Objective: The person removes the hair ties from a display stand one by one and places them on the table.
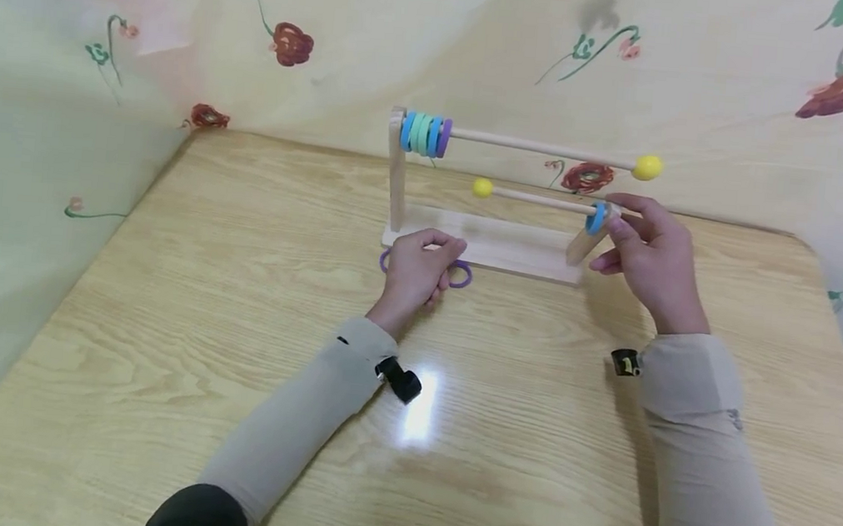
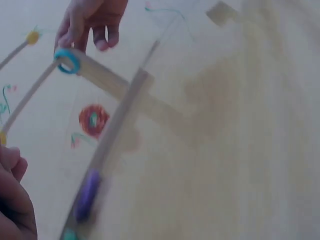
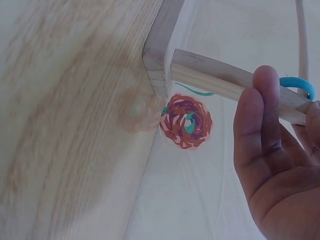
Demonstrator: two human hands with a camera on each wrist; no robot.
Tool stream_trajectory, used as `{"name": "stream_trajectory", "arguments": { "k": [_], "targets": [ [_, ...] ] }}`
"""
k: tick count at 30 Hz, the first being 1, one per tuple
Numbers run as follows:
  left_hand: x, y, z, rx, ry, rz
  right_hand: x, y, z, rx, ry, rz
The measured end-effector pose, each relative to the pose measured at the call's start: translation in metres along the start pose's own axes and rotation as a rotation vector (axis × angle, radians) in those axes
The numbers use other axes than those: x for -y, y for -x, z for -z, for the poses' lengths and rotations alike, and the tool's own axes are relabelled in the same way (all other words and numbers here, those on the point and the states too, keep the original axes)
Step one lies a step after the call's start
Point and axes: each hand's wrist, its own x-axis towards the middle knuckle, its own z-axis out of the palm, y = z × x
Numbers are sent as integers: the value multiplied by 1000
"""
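A wooden stand carries two horizontal rods. Blue, green and purple rings sit at the left end of the upper rod, against the tall post. One blue ring hangs on the lower rod, beside the short post. My right hand grips the top of that post, thumb in front. My left hand hovers before the base with curled fingers; whether anything lies between its fingertips is hidden. Purple rings lie partly behind it on the table.
Yellow balls cap the free ends of the upper rod and the lower rod. The wood-grain table meets a flower-printed cloth close behind the stand. In the left wrist view, a purple ring appears blurred near the base.
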Motion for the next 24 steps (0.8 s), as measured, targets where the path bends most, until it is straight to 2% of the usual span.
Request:
{"name": "stream_trajectory", "arguments": {
  "k": [3,7,11,14,19,24],
  "targets": [
    [-9,-2,-18,45,42,-57,-2,-2,-1,-4,2,8],
    [-22,-4,-52,99,82,-90,-2,-3,-1,-7,3,15],
    [-34,-8,-85,144,112,-97,1,-4,0,-8,10,32],
    [-39,-10,-106,177,131,-77,1,-4,1,-6,23,48],
    [-38,-11,-127,202,145,-40,1,-2,1,7,30,47],
    [-39,-12,-138,178,138,-43,1,-1,3,12,34,47]
  ]
}}
